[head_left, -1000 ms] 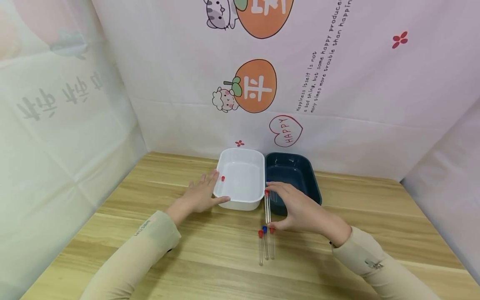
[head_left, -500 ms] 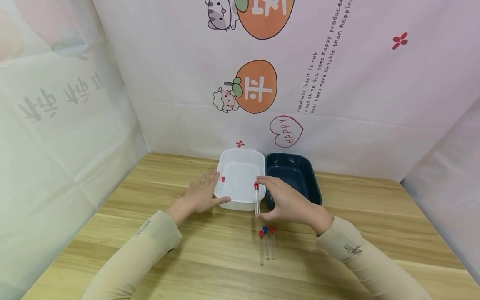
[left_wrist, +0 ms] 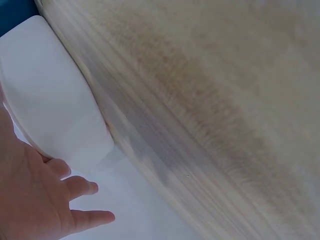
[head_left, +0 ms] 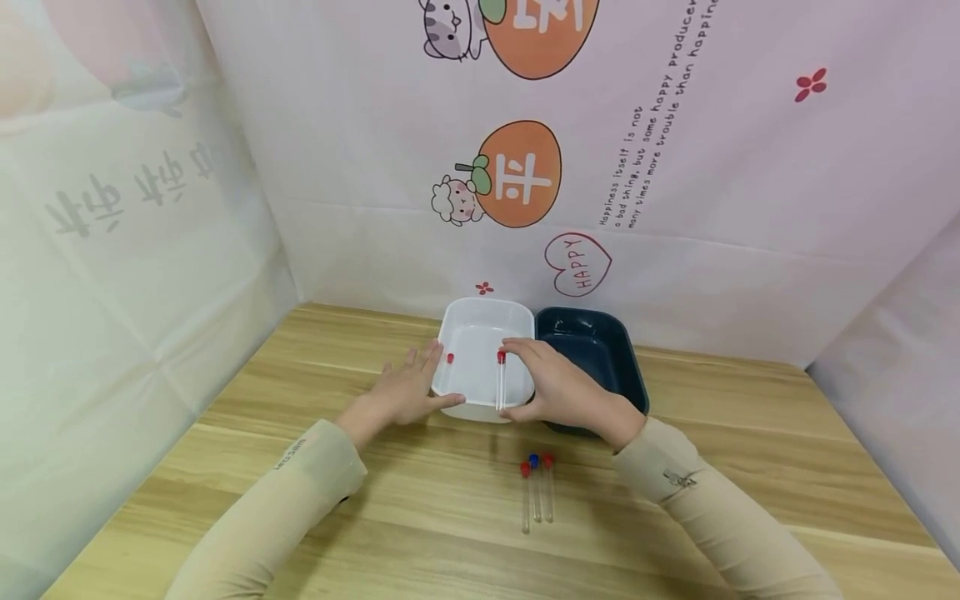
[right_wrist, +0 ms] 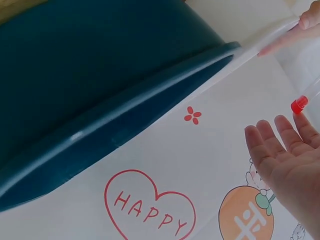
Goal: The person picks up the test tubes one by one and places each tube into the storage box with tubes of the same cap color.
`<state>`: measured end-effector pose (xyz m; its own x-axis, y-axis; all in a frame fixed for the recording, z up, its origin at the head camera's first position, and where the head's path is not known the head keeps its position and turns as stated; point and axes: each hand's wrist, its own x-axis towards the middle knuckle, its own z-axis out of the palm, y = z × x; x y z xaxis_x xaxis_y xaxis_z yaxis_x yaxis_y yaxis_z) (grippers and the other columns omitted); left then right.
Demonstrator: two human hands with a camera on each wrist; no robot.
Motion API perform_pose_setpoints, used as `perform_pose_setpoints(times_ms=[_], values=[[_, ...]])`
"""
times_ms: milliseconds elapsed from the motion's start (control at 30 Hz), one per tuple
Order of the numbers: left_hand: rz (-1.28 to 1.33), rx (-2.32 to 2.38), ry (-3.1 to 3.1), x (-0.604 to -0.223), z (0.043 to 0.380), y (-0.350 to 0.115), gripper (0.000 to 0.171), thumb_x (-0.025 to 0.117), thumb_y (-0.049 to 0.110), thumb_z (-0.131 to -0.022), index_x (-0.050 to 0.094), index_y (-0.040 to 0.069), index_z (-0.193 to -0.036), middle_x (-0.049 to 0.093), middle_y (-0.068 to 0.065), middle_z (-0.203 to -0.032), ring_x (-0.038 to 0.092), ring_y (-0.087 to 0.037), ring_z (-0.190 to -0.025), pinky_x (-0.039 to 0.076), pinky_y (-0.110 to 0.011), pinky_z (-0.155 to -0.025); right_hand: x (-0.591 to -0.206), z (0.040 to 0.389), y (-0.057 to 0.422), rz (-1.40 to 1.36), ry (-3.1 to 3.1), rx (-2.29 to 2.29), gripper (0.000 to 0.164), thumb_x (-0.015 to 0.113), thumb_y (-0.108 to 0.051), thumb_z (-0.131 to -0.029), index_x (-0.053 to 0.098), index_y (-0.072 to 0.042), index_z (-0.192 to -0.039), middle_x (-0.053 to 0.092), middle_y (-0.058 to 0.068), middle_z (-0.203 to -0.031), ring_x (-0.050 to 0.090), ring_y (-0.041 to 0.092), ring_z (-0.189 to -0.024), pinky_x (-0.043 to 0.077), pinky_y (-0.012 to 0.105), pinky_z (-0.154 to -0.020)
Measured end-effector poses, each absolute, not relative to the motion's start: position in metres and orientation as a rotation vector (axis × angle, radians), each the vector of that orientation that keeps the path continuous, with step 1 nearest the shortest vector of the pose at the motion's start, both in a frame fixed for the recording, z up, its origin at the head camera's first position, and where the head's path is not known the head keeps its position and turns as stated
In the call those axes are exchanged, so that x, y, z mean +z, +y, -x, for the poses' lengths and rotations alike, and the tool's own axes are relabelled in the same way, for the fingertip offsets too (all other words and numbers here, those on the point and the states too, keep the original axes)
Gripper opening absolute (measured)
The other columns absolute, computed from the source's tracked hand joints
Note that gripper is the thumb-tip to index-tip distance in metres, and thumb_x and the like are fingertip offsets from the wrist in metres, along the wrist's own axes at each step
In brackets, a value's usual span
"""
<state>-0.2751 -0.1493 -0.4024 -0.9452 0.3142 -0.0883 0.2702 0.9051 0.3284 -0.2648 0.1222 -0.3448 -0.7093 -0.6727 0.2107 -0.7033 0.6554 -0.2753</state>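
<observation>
by the thumb and forefinger of the right hand (head_left: 558, 387), a red-capped tube (head_left: 501, 385) is pinched at its two ends and held over the white basin (head_left: 474, 411). the fingers of the left hand (head_left: 405, 393) are spread at the basin's left rim. inside, a red cap (head_left: 450, 358) is seen. a placing step seems to be in hand; careful lowering, then release, would be called for. on the table (head_left: 420, 517), three tubes (head_left: 536, 496) are laid.
</observation>
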Motion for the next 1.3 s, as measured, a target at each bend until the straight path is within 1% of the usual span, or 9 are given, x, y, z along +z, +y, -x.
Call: perform_pose_setpoints(times_ms=[267,600,800,1067,1300], values=[[-0.451,0.466,2.925,-0.4,0.276,-0.15,0.107,0.052,0.074,-0.094,0.009,0.005,-0.165,0.005,-0.009,-0.171,0.009,-0.042,-0.154,0.011,-0.073,-0.115,-0.341,0.279,0.109,-1.101,-2.821,0.59,0.092,0.089,-0.041,-0.08,0.044,-0.001,-0.15,0.048,0.018,-0.15,0.05,0.032,-0.132,0.046,0.051,-0.107],[-0.454,0.415,2.932,-0.4,0.276,-0.149,0.106,0.051,0.073,-0.095,0.009,0.005,-0.165,0.006,-0.01,-0.171,0.01,-0.042,-0.154,0.013,-0.073,-0.115,-0.346,0.299,0.095,-1.044,-2.908,0.61,0.091,0.087,-0.041,-0.082,0.043,0.0,-0.151,0.046,0.019,-0.153,0.045,0.034,-0.138,0.039,0.051,-0.113],[-0.448,0.367,2.928,-0.402,0.277,-0.15,0.107,0.049,0.075,-0.094,0.007,0.006,-0.165,0.004,-0.008,-0.172,0.01,-0.041,-0.155,0.013,-0.072,-0.115,-0.351,0.309,0.087,-1.036,-2.943,0.598,0.088,0.086,-0.04,-0.084,0.044,0.0,-0.15,0.047,0.019,-0.152,0.047,0.034,-0.136,0.039,0.049,-0.113],[-0.464,0.382,2.935,-0.402,0.276,-0.15,0.114,0.056,0.076,-0.09,0.007,0.006,-0.165,0.004,-0.008,-0.172,0.01,-0.041,-0.155,0.012,-0.072,-0.115,-0.359,0.32,0.075,-1.053,-2.962,0.527,0.085,0.086,-0.038,-0.083,0.047,0.003,-0.146,0.05,0.021,-0.149,0.048,0.035,-0.136,0.039,0.047,-0.114],[-0.475,0.4,2.935,-0.402,0.275,-0.15,0.113,0.058,0.075,-0.09,0.008,0.005,-0.165,0.005,-0.009,-0.172,0.01,-0.041,-0.154,0.011,-0.073,-0.115,-0.367,0.326,0.068,-1.036,-3.004,0.52,0.084,0.086,-0.038,-0.084,0.047,0.003,-0.146,0.05,0.02,-0.149,0.048,0.035,-0.135,0.04,0.047,-0.113]])
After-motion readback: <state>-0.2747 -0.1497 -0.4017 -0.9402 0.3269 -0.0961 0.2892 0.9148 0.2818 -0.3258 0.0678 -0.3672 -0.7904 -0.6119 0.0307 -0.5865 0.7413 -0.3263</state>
